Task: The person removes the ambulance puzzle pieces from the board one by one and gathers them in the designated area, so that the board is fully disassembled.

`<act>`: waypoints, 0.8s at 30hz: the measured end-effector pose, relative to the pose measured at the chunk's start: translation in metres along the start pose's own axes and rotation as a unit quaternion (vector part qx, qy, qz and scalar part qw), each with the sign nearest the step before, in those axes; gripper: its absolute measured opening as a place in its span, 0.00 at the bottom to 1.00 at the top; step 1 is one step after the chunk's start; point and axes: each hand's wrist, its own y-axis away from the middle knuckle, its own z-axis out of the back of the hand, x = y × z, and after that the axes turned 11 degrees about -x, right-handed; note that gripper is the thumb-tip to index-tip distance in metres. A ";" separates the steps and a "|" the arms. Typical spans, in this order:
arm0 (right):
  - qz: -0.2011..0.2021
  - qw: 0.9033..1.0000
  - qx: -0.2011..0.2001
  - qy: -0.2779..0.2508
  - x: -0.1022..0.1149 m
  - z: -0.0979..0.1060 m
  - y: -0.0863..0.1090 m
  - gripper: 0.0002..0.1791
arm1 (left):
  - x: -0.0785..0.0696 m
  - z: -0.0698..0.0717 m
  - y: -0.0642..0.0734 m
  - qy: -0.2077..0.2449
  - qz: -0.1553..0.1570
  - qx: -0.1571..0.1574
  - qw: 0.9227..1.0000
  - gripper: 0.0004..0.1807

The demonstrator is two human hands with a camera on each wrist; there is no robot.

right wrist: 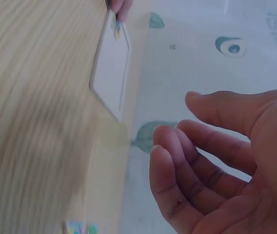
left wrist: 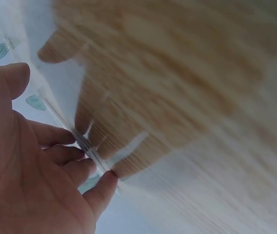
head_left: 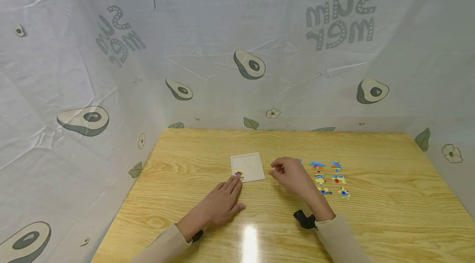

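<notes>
A square pale board point(head_left: 253, 165) with a thin raised rim lies on the wooden table. One small colourful jigsaw piece point(head_left: 239, 172) sits in its near left corner. My left hand point(head_left: 222, 202) stretches flat toward that corner, and its fingertips touch the piece and the board's edge. Just right of the board hovers my right hand point(head_left: 290, 174). Its fingers are loosely bent, with the thumb apart and nothing between them in the right wrist view. More jigsaw pieces point(head_left: 338, 179), blue, yellow and red, lie in rows beyond the right hand; the hand and forearm partly hide some.
The wooden table point(head_left: 386, 197) reaches back to a pale curtain point(head_left: 211, 28) printed with avocados and leaves, which also hangs at both sides. A black wrist strap device point(head_left: 305, 219) sticks out from the right wrist. Light glares off the table's front.
</notes>
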 end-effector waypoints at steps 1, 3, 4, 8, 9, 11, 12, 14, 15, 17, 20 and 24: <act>0.003 1.000 0.004 -0.004 0.002 -0.004 -0.002 0.11 | 0.000 0.000 0.000 0.000 0.002 0.001 1.000 0.40; 0.004 1.000 0.011 -0.010 0.004 -0.013 -0.006 0.10 | 0.000 0.000 -0.001 -0.002 0.005 0.003 1.000 0.41; 0.004 1.000 0.016 -0.012 0.005 -0.017 -0.008 0.10 | -0.001 0.000 -0.001 -0.002 0.006 0.004 1.000 0.41; 0.012 0.999 0.034 -0.015 0.008 -0.034 -0.017 0.08 | -0.001 0.002 -0.001 -0.003 0.005 0.005 1.000 0.41; 0.015 0.999 0.038 -0.015 0.009 -0.039 -0.019 0.08 | -0.001 0.002 0.000 -0.002 0.005 0.005 1.000 0.41; 0.021 0.999 0.046 -0.018 0.011 -0.046 -0.022 0.08 | -0.001 0.004 0.000 0.003 0.007 0.006 1.000 0.41; 0.026 0.998 0.049 -0.020 0.011 -0.050 -0.024 0.08 | -0.001 0.004 0.000 0.007 0.008 0.007 1.000 0.41; 0.031 0.998 0.058 -0.024 0.013 -0.056 -0.027 0.08 | -0.001 0.005 0.001 0.012 0.011 0.009 1.000 0.41; 0.035 0.997 0.062 -0.025 0.013 -0.059 -0.029 0.07 | -0.001 0.005 0.001 0.017 0.012 0.009 1.000 0.41; 0.045 0.996 0.071 -0.025 0.014 -0.064 -0.032 0.07 | -0.001 0.006 0.002 0.023 0.013 0.011 1.000 0.42; 0.052 0.995 0.083 -0.020 0.017 -0.072 -0.035 0.07 | -0.002 0.009 0.004 0.024 0.013 0.008 1.000 0.43; 0.065 0.994 0.091 0.001 0.018 -0.081 -0.040 0.09 | -0.001 0.011 0.009 0.013 0.013 0.003 1.000 0.43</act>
